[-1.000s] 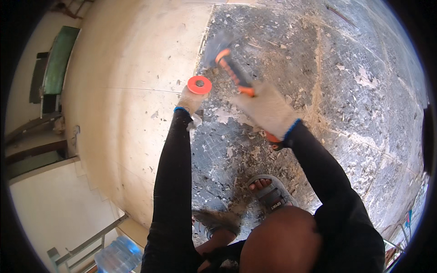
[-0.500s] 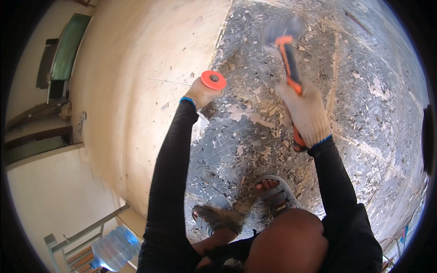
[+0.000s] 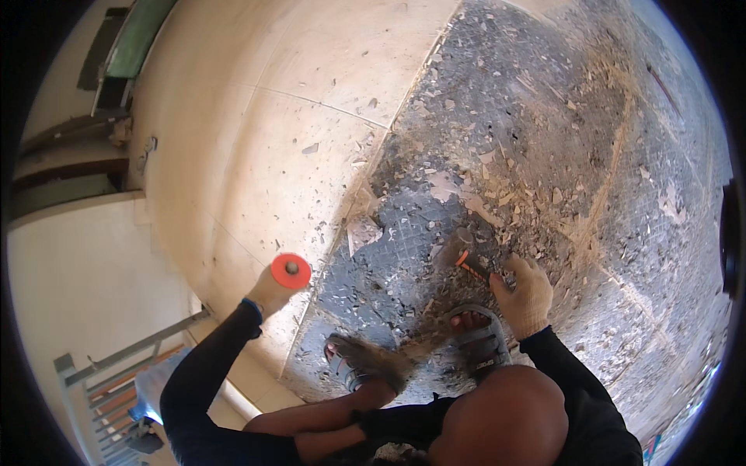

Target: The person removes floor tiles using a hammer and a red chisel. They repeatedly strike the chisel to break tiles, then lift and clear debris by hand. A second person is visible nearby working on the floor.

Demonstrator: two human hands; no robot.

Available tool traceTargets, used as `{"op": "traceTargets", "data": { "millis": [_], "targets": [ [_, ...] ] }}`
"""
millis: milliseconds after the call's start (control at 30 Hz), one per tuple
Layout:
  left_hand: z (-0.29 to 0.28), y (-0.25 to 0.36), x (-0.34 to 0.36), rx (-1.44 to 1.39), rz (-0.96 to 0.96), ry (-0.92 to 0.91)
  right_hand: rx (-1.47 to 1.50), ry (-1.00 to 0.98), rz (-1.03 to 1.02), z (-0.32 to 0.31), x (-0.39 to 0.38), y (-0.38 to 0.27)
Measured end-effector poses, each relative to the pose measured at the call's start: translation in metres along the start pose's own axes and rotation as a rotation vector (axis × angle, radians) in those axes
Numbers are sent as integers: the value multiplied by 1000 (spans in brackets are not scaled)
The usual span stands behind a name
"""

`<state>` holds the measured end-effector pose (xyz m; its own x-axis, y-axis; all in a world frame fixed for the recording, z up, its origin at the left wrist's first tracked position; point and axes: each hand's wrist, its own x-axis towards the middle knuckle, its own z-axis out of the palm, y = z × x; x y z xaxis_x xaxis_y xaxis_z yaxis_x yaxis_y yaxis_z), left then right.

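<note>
My left hand [image 3: 270, 297], in a cream knit glove with a blue cuff, is closed round a chisel with a round orange guard [image 3: 281, 283]. The grey metal striking end [image 3: 292, 267] pokes up through the guard; the shaft and blade are hidden beneath my hand. My gloved right hand [image 3: 530, 297] grips a hammer [image 3: 475, 267] by its black-and-orange handle. The hammer's head [image 3: 460, 244] is low, over the broken floor in front of my sandals; whether it touches the floor I cannot tell.
Pale tiles [image 3: 311, 70] cover the left side. To the right, the bare grey floor [image 3: 482, 85] is strewn with tile chips. My sandalled feet [image 3: 478, 335] stand on it. A metal rack [image 3: 116, 388] with a plastic water bottle [image 3: 155, 380] stands lower left; a thin rod [image 3: 662, 89] lies far right.
My left hand has moved nearer and leftward with the chisel, now over the pale tiles. The hammer has come down from a raised position toward my feet. The view has shifted.
</note>
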<state>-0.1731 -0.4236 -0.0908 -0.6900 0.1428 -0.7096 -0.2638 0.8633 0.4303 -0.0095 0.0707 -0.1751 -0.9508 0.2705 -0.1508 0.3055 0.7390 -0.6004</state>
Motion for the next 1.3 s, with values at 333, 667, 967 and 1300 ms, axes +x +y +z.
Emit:
{"op": "traceTargets", "data": {
  "millis": [333,667,967,1300],
  "targets": [
    [70,-36,16,354,253,-437,-45,-229,-802,108,113,-157],
    [48,-42,21,504,253,-365,-403,-279,-843,169,141,-193],
    [42,-47,40,523,433,-260,-382,-196,-810,173,108,-189],
    [24,-45,32,532,467,-224,-428,-146,-356,201,95,-197]
  ]
}}
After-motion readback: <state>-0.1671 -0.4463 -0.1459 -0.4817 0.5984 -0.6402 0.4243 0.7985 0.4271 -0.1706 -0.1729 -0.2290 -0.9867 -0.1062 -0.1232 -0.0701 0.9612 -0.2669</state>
